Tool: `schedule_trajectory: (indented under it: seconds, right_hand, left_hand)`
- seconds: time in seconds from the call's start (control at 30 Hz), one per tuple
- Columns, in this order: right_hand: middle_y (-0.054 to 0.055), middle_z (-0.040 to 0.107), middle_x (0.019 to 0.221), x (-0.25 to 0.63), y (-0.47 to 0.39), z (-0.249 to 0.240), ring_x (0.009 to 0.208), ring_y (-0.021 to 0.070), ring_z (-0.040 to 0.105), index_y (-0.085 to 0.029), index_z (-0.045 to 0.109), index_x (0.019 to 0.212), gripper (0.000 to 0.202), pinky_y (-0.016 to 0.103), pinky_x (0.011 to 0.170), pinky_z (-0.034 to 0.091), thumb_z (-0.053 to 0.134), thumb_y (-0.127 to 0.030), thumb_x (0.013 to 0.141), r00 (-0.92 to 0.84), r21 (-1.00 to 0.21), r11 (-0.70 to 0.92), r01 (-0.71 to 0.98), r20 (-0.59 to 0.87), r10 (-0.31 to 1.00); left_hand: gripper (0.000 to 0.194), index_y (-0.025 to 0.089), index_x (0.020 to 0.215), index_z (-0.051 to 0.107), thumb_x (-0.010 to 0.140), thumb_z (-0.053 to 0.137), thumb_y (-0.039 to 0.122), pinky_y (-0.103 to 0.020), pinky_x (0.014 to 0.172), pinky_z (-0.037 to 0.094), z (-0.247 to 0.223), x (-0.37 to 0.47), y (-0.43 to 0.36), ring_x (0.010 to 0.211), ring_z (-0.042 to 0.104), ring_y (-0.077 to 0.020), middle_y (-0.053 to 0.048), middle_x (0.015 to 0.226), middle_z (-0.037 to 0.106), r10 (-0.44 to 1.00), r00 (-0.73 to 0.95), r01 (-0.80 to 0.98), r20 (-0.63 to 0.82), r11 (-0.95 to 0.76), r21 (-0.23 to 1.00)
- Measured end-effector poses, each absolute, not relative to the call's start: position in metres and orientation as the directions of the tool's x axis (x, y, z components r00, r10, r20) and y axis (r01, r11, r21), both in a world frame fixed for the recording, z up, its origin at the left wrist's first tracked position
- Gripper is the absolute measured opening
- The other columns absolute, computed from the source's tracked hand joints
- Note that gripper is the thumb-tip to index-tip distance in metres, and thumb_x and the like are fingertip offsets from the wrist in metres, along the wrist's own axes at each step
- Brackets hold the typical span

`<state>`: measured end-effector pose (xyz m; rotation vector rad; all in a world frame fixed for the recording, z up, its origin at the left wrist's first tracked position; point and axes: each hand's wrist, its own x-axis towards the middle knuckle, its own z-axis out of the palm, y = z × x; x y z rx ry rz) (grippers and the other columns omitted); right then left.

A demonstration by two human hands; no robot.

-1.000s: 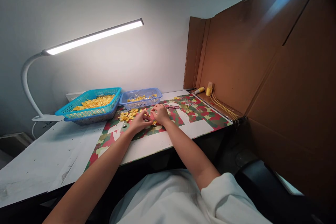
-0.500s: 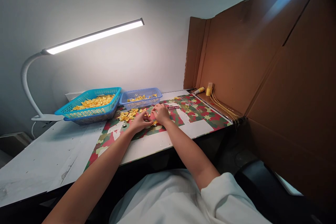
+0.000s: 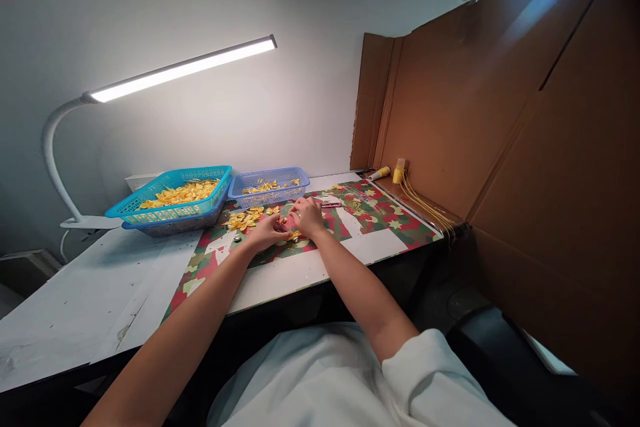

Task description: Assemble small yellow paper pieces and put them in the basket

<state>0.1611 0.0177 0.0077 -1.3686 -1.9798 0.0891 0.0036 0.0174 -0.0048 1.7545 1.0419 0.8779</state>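
Observation:
My left hand (image 3: 269, 233) and my right hand (image 3: 306, 215) are close together over a camouflage-patterned sheet (image 3: 373, 223). The fingers of both are bent in a pinch. What lies between them is too small and too hidden to make out. Just beyond my left hand is a loose pile of yellow bow-shaped pieces (image 3: 243, 219). More yellow bits (image 3: 296, 235) show on the sheet under my hands. A small shiny round object (image 3: 237, 238) sits left of my left hand.
A turquoise basket (image 3: 123, 211) full of yellow pieces rests in a blue one at the left. Behind my hands stands a periwinkle basket (image 3: 270, 198) with yellow items. Yellow cords (image 3: 425, 203) and a small bottle (image 3: 399, 171) lie by the cardboard wall (image 3: 450, 113). A lamp (image 3: 183, 70) overhangs the left.
My left fingers have shifted very slightly beside the right ones. The view has moved a little; the baskets and the pile are as before.

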Motion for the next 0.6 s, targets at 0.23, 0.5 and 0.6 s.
schedule_trajectory:
  seconds: [0.23, 0.5, 0.6]
  right_hand:
    - [0.003, 0.063, 0.103, 0.1607, 0.0164, 0.0082, 0.102, 0.0207, 0.047, -0.019, 0.066, 0.083, 0.013, 0.036, 0.087, 0.033, 0.055, -0.022, 0.09, -0.175, -0.423, 0.428, 0.799, 0.517, 0.838]
    - [0.004, 0.062, 0.103, 0.159, 0.0186, 0.0049, 0.102, 0.0211, 0.046, -0.019, 0.067, 0.084, 0.015, 0.036, 0.086, 0.033, 0.054, -0.022, 0.09, -0.18, -0.39, 0.423, 0.818, 0.524, 0.833]
    - [0.004, 0.062, 0.103, 0.1582, 0.0197, 0.004, 0.101, 0.0211, 0.046, -0.019, 0.067, 0.083, 0.015, 0.036, 0.086, 0.033, 0.053, -0.021, 0.09, -0.167, -0.403, 0.418, 0.814, 0.528, 0.833]
  left_hand:
    - [0.047, 0.022, 0.064, 0.03, 0.055, 0.075, 0.034, -0.021, 0.05, 0.034, -0.0053, 0.0029, 0.0177, 0.052, 0.05, -0.0094, 0.006, 0.056, 0.057, 0.9, 0.398, 0.324, 0.175, -0.317, 0.891]
    - [0.043, 0.022, 0.058, 0.031, 0.059, 0.071, 0.037, -0.021, 0.048, 0.033, -0.0098, 0.0015, 0.0205, 0.049, 0.045, -0.0091, 0.007, 0.053, 0.049, 0.885, 0.407, 0.39, 0.227, -0.393, 0.833]
    - [0.039, 0.021, 0.055, 0.037, 0.059, 0.072, 0.037, -0.021, 0.049, 0.035, -0.0106, 0.0023, 0.0199, 0.051, 0.048, -0.0103, 0.006, 0.054, 0.05, 0.877, 0.399, 0.408, 0.269, -0.432, 0.804]
